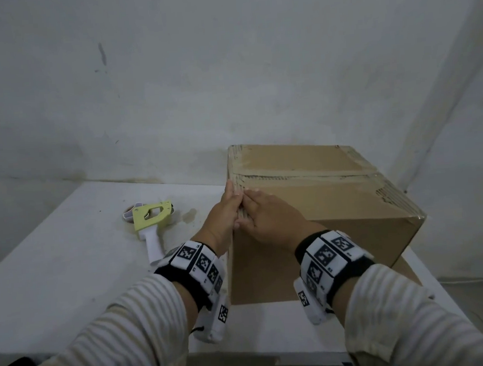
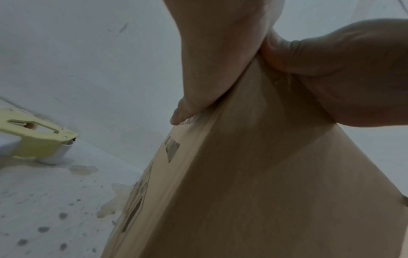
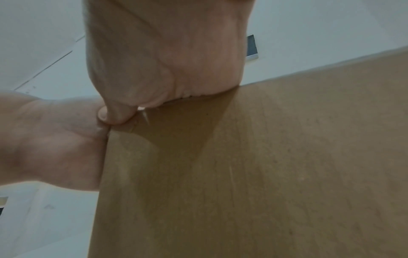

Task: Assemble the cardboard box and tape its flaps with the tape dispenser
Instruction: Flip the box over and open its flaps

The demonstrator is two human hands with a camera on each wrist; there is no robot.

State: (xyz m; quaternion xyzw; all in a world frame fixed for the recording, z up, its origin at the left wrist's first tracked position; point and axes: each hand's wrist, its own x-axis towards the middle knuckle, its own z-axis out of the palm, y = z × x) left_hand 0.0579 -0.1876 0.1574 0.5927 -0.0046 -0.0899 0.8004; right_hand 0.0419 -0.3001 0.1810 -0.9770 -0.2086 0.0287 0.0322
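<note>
1. A closed cardboard box (image 1: pixel 308 206) is sitting on a white surface (image 1: pixel 69 283), toward its right side, in front of a pale wall (image 1: pixel 224 54)

2. Brown tape (image 1: pixel 306 175) is running across the top of the box along the seam where the flaps are meeting, and more tape is showing along the top's left and right edges

3. The person's left hand (image 1: pixel 222 216) is lying flat against the upper left side of the box at its near left corner, fingers straight and pointing away from the person; this grip is open, pressing and holding nothing

4. The right hand (image 1: pixel 269 218) is resting on the top of the box at that same corner, fingers straight and flat on the cardboard, thumb wrapping down over the edge; this grip is also open, and the two hands are touching at the corner

5. A pale yellow tape dispenser (image 1: pixel 151 221) with a white handle is lying on the surface just left of the box, near the left hand but apart from it

6. Both forearms are wearing striped sleeves (image 1: pixel 124 330) and wrist bands (image 1: pixel 200 264) carrying black and white square markers
</note>
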